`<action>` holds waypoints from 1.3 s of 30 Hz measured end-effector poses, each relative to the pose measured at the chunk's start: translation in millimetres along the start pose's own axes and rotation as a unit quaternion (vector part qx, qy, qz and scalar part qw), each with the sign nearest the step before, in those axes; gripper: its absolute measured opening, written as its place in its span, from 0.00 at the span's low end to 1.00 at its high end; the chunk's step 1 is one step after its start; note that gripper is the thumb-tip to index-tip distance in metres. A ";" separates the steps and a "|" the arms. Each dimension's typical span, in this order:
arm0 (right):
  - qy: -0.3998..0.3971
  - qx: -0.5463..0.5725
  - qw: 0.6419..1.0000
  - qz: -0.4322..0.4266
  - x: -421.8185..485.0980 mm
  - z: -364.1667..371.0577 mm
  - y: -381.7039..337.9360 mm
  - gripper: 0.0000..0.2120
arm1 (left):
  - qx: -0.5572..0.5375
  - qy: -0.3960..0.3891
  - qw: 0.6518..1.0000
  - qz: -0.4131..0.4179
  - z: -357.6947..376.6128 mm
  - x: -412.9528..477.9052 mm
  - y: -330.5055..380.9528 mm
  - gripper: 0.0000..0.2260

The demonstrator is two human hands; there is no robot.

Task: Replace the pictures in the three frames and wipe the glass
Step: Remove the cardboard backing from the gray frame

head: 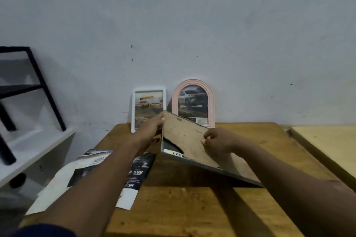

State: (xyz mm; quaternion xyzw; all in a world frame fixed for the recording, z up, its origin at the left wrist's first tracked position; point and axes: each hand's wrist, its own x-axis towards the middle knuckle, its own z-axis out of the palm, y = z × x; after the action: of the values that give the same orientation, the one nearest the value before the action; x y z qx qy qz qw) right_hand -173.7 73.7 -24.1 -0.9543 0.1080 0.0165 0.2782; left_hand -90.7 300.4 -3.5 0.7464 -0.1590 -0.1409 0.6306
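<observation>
Glossy leaflets (138,171) lie on the wooden worktop (173,208), left of the frame (185,134). A person holds the frame tilted, back up, long axis running down-right. The left hand (152,129) grips its far corner. The right hand (215,142), nearer, curls fingers (207,136) on the rough brown backboard, hold unclear. Beyond, a white frame (133,109) and an arched pink frame (212,106) lean on the wall.
</observation>
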 end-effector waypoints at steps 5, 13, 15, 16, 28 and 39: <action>0.038 -0.046 0.998 0.029 -5.8 30.2 39.4 0.23 | 0.039 -0.018 0.998 -0.043 32.7 10.3 -80.2 0.12; -0.007 -0.179 0.982 -0.054 -42.3 85.5 9.6 0.38 | 0.329 -0.037 0.943 0.018 48.1 -17.5 -94.7 0.26; 0.027 -0.190 0.979 -0.069 -41.0 95.1 1.5 0.36 | 0.359 -0.043 0.932 0.026 41.1 -21.4 -101.1 0.26; 0.044 -0.194 0.977 -0.076 -37.8 99.2 -3.3 0.34 | 0.364 -0.037 0.930 0.025 35.9 -22.1 -103.4 0.26; 0.021 -0.288 0.938 -0.191 -17.7 87.0 -47.6 0.18 | 0.432 0.017 0.900 0.057 10.5 -19.3 -118.9 0.28; 0.087 -0.211 0.958 -0.176 13.5 62.6 -19.2 0.16 | 0.437 -0.015 0.896 0.075 21.5 4.8 -131.1 0.40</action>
State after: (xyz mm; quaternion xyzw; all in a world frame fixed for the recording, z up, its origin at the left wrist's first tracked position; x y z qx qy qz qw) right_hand -154.6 120.3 -68.1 -0.9930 -0.0437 -0.0929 0.0586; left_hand -87.3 299.3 -136.4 0.9306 -0.2694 -0.0206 0.2470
